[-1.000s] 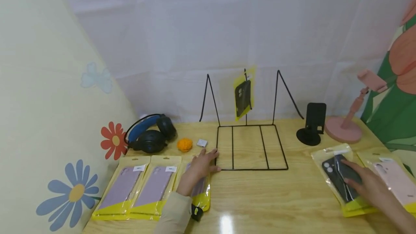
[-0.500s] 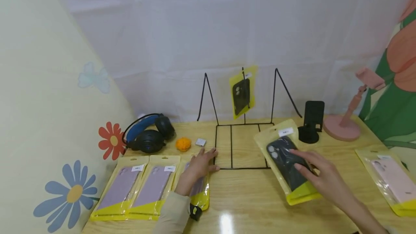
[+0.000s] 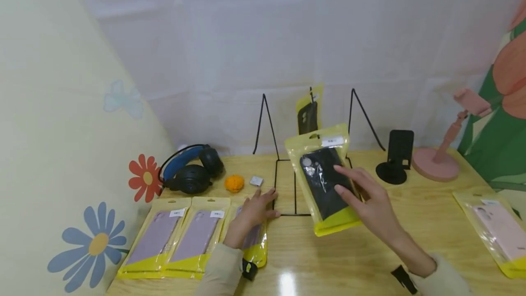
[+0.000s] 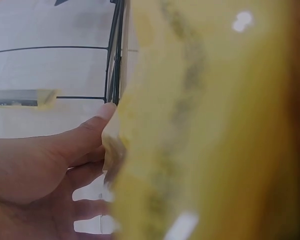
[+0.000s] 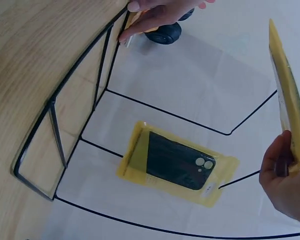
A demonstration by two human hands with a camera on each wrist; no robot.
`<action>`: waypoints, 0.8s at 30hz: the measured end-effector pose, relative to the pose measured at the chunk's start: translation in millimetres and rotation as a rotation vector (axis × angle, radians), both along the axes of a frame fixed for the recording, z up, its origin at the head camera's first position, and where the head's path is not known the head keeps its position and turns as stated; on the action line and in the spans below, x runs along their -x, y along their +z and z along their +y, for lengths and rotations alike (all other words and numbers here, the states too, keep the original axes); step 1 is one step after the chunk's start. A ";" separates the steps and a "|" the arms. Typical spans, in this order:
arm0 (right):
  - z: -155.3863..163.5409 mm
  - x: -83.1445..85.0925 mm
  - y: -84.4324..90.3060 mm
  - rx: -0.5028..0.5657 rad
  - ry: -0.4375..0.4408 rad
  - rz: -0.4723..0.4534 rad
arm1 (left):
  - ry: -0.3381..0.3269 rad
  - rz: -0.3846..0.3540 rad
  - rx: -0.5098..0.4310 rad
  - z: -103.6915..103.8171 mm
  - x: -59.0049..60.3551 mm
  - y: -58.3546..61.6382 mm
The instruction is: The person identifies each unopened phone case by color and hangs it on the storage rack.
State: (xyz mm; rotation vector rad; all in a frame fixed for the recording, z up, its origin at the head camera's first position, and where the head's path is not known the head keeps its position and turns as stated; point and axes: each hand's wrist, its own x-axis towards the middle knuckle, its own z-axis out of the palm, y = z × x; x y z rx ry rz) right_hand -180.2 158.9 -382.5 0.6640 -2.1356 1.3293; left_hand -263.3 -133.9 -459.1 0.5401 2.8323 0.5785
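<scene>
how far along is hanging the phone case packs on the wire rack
Done: one black case pack hangs on the wire rack. In hand: the right hand holds a second black pack up before the rack; the left hand steadies the rack's base. Left: purple packs and a pink pack lying on the table.

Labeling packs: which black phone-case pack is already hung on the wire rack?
The smaller-looking black pack at the back, hanging on the wire rack. The other black pack is lifted in the right hand.
</scene>
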 end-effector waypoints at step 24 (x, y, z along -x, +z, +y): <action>-7.8 130.1 -25.1 0.266 0.029 -0.171 | 0.003 -0.029 -0.005 -2.9 2.3 -3.3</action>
